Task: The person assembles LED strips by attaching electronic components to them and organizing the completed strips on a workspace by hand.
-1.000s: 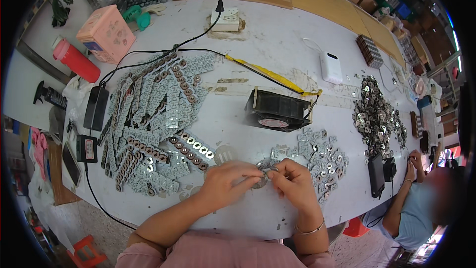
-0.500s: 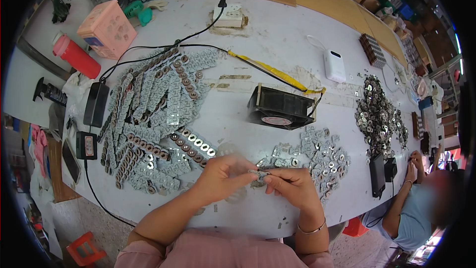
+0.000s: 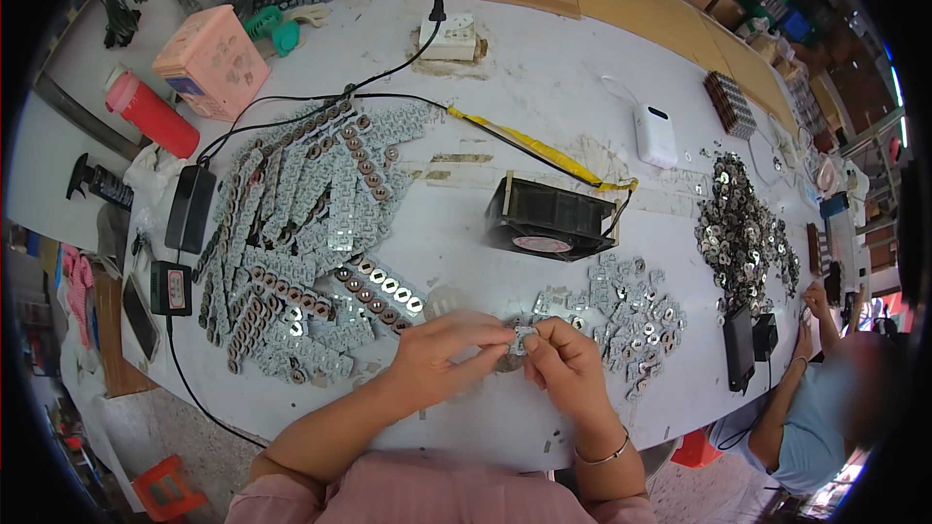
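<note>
At the near middle of the table, my right hand [image 3: 571,367] pinches a small grey metal part [image 3: 523,338] between thumb and forefinger. From the other side my left hand [image 3: 437,354] meets it, its thumb and fingertips closed at the part's left end; those fingers are slightly blurred. Just beyond and to the right of my hands lies a loose spread of similar small grey parts [image 3: 636,315]. To the left spreads a large heap of grey strips [image 3: 311,204], several set with round brown or shiny pieces.
A black box fan [image 3: 549,218] stands beyond my hands, its cable wrapped in yellow. Further right are a white power bank [image 3: 656,134] and a dark pile of small metal pieces [image 3: 743,223]. Black adapters [image 3: 189,209] and a red bottle [image 3: 153,116] sit left. A co-worker [image 3: 811,427] sits at right.
My right hand has turned and shifted slightly left and down, and the small grey part shows more of its face. My left fingers have moved a little right.
</note>
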